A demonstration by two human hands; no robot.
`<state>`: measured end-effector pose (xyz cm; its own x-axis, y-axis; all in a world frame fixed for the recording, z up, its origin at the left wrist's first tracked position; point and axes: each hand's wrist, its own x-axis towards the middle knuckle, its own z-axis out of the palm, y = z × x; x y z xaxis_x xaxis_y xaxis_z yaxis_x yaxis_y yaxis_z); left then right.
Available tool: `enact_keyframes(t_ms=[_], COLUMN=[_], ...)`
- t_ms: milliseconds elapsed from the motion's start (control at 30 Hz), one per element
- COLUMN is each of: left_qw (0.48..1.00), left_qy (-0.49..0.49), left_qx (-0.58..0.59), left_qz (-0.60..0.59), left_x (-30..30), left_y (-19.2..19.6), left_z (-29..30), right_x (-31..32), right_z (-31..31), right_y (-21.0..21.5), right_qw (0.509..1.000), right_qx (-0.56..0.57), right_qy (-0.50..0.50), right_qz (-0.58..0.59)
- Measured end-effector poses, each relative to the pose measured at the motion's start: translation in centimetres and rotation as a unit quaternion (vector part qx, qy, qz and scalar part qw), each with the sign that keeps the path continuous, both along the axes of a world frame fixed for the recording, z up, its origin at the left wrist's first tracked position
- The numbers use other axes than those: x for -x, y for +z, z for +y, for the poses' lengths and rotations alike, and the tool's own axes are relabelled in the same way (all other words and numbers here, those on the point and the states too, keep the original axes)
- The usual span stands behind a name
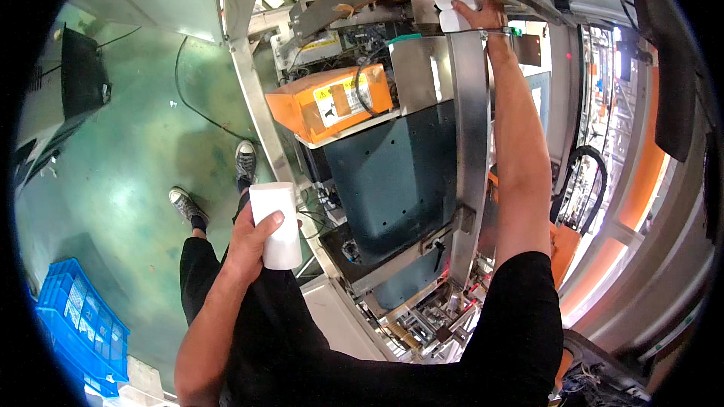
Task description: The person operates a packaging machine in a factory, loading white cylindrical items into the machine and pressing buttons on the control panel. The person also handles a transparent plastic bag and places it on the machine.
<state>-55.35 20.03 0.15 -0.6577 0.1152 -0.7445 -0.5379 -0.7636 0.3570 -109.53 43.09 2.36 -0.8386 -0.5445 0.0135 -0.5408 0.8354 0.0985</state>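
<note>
The person's left hand (pixel 245 245) grips a smooth white block (pixel 283 245), thumb across its face. The right hand (pixel 490 19) is up at the far end of the machine (pixel 392 173), touching another white piece (pixel 452 21). An orange cover (pixel 298 109) juts out between them; a blue crate (pixel 87 324) stands off left.

A long, smooth white tissue block (pixel 283 247) with rounded corners sits in the left hand (pixel 246 246), the thumb across its front and its top end bare. Farther up, the right hand (pixel 489 16) touches more white tissue (pixel 452 22), partly covering it.
</note>
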Motion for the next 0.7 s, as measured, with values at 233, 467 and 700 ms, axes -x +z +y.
enact_keyframes(t_ms=[233,467,700], left_qw=[0.999,0.999,0.945], left_qy=[-0.013,-0.004,0.034], left_qx=[-0.031,-0.027,-0.267], left_qz=[0.015,0.034,0.185], left_x=[1.1,1.3,6.0], left_y=[1.0,1.5,2.2], left_z=[0.9,-0.2,0.4], right_x=[1.8,-6.7,-23.3], right_z=[2.6,0.3,1.7], right_y=[-1.3,4.1,11.3], right_qw=[0.990,0.991,0.871], right_qx=[-0.029,0.072,0.464], right_qy=[0.097,0.103,-0.151], right_qz=[0.103,0.037,0.061])
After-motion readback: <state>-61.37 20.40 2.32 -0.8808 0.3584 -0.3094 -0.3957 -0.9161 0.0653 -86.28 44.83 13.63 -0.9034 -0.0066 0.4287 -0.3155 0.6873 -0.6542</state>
